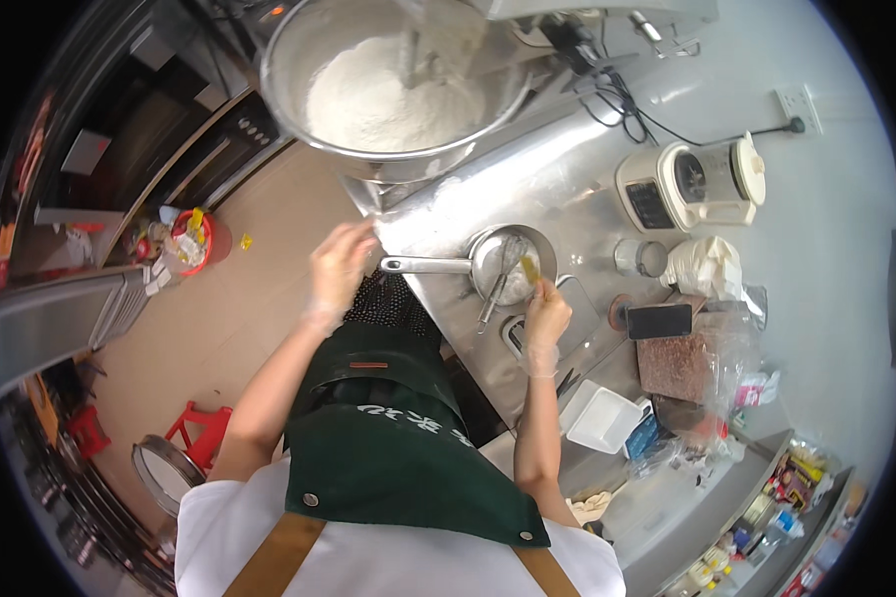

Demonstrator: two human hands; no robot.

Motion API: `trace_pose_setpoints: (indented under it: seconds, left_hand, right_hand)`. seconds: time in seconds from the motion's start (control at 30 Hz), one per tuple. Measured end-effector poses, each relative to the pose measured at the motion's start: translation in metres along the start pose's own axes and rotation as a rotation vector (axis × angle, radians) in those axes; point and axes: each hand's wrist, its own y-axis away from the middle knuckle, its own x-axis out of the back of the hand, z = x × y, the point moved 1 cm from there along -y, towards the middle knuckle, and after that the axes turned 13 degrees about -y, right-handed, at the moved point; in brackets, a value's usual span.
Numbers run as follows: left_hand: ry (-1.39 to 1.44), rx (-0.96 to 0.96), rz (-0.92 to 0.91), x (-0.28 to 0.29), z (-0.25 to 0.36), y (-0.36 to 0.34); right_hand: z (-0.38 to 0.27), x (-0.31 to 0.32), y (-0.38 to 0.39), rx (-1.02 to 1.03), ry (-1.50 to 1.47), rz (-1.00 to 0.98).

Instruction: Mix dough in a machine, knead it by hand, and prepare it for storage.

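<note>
My right hand (544,323), in a clear plastic glove, pinches a small flat yellow piece (530,270) over the right rim of a steel saucepan (545,245). I cannot make out exactly what the piece is. White contents show in the pan, and a whisk (491,300) leans in it with its handle across the near rim. My left hand (341,269), also gloved, hovers just left of the tip of the pan's long handle (426,266). Its fingers are loosely bent, slightly blurred and apart from the handle, with nothing visible in them.
A large mixer bowl (294,104) of white powder stands at the far end of the steel counter (438,216). To the right are a cream-coloured appliance (649,189), a glass jar (651,260), a phone (659,320) and a white tub (602,418). A red bin (217,242) stands on the floor.
</note>
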Motion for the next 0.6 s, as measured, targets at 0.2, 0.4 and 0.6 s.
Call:
trace_pose_setpoints:
  seconds: [0.2,0.4,0.6]
  left_hand:
    - [0.032,0.575,0.185,0.071,-0.121,0.121]
    - [0.242,0.996,0.443,0.123,-0.236,0.233]
    - [0.345,1.151,0.6,0.169,-0.333,0.305]
  right_hand:
    - [0.052,0.004,-0.013,-0.391,-0.262,-0.11]
    - [-0.028,-0.009,-0.017,-0.686,-0.828,-0.388]
    - [-0.167,-0.159,0.068,-0.754,-0.851,-0.697]
